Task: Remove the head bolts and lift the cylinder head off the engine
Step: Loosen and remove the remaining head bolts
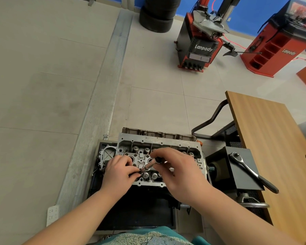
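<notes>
Cylinder head (159, 144): dull cast metal, apparently aluminium. Ratchet (251, 171): polished chrome, matt black handle. Bench (272, 131): smooth wood-grain.

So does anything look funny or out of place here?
Only a little: the ratchet lies on the black box, its handle poking over the edge. The hands hold a metal bar over the head.

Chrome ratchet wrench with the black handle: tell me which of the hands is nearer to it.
Right. The right hand is over the cylinder head, beside the black box where the chrome ratchet wrench lies; the left hand works farther off, at the head's opposite end.
</notes>
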### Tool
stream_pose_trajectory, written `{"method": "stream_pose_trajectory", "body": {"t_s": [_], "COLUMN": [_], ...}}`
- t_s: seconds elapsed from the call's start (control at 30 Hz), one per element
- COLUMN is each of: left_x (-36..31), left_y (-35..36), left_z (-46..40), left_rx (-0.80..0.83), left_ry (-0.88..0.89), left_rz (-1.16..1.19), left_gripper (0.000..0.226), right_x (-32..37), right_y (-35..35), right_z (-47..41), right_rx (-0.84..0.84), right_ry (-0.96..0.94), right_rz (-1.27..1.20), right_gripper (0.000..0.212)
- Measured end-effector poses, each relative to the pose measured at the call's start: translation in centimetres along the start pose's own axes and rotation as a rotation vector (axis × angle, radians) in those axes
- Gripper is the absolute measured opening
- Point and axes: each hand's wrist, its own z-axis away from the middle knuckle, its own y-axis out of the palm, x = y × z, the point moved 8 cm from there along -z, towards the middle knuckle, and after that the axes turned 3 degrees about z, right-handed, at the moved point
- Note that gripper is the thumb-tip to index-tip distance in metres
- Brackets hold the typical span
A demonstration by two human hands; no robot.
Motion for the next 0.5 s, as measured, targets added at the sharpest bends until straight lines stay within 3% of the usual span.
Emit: {"method": "stream_pose_trajectory", "body": {"t_s": [0.3,0.4,0.5], "left_x": [-1.0,-2.4,-3.0], "left_y": [-0.4,-0.4,0.3], "left_z": [0.0,-0.1,0.0], "left_rx": [0.022,0.089,0.225], "left_ry": [0.051,0.108,0.075], "left_rz": [-0.008,0.192,0.335], "left_gripper": [0.025,0.041,0.039], "right_x": [1.3,1.9,2.6], "right_y": [0.4,-0.2,-0.4], "right_z": [-0.9,-1.4,-1.6], "right_rx": [-0.026,-0.055,-0.052], "right_ry": [-0.034,-0.035,-0.077], "right_rz": [0.112,0.169,0.286], "right_gripper": [0.023,0.023,0.026]}}
